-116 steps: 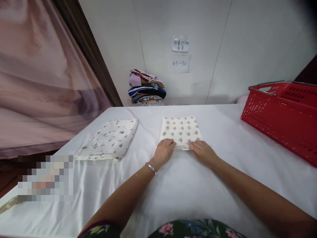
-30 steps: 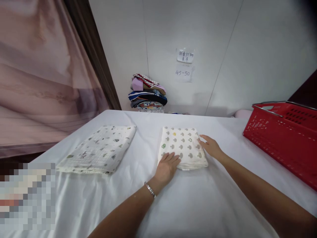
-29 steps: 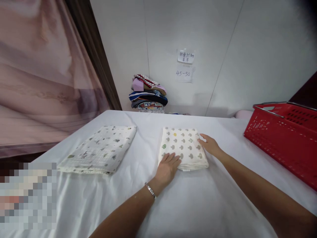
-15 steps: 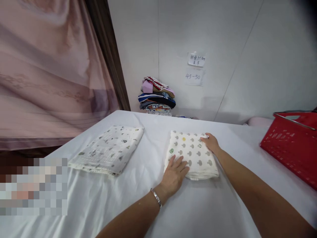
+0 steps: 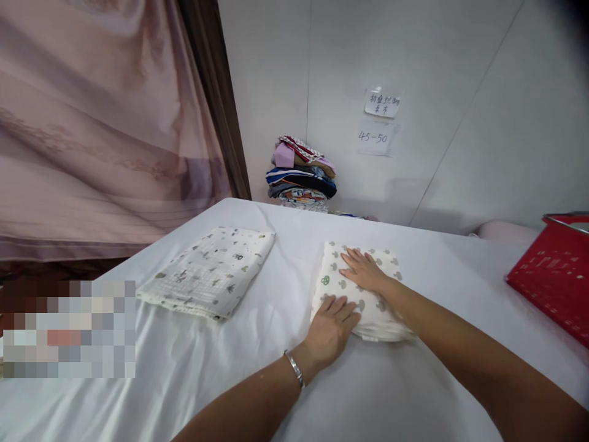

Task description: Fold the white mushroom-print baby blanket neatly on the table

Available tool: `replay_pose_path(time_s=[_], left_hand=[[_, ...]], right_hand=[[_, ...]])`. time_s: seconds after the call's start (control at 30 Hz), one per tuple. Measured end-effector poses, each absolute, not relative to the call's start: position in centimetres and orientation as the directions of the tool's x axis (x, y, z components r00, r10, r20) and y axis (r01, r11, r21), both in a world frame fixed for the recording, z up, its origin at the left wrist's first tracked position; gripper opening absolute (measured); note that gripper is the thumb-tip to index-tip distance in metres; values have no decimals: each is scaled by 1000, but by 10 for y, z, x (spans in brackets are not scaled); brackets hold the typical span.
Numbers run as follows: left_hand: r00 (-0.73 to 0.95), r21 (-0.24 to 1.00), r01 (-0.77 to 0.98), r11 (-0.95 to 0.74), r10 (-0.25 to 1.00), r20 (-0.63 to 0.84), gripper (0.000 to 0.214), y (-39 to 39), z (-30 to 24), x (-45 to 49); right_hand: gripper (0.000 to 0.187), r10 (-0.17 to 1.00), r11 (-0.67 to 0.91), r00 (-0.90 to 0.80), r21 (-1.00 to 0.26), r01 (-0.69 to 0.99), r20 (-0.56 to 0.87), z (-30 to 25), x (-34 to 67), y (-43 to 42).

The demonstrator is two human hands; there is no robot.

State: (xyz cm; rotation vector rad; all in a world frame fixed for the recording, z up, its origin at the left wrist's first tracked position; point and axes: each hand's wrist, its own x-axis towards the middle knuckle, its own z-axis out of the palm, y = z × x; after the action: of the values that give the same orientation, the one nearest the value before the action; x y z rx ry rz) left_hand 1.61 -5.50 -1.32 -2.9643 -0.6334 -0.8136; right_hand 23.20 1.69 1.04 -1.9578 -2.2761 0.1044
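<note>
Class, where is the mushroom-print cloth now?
In the head view, the mushroom-print cloth lies right of centre beneath the left hand and right hand, between another cloth and the red basket.

Under the left fingers (image 5: 338,308) and right fingers (image 5: 355,263): folded squarish white cloth (image 5: 372,314), rows of grey mushroom-like shapes, one green. Left of the left fingers: folded rectangular white cloth (image 5: 211,270), scattered small grey, black and olive motifs. Beyond the fingertips: stacked folded textiles (image 5: 301,178), lilac, brown, black, blue-and-white striped; right of the right fingers, solid red plastic basket (image 5: 552,264).
</note>
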Motion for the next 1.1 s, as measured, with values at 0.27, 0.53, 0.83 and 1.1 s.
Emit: replay_pose_path(time_s=[0.27, 0.53, 0.83, 1.1], left_hand=[[793, 124, 397, -909, 408, 452, 25, -57, -12, 17], [796, 152, 383, -911, 409, 446, 26, -56, -9, 17], [808, 173, 351, -920, 391, 441, 21, -55, -6, 18], [800, 195, 354, -915, 404, 444, 21, -55, -7, 18]], right_hand=[[75, 989, 31, -47, -115, 993, -142, 21, 222, 34], [71, 985, 148, -156, -108, 983, -69, 19, 183, 40], [70, 982, 162, -174, -156, 974, -70, 17, 170, 31], [70, 974, 183, -207, -219, 958, -91, 17, 167, 28]])
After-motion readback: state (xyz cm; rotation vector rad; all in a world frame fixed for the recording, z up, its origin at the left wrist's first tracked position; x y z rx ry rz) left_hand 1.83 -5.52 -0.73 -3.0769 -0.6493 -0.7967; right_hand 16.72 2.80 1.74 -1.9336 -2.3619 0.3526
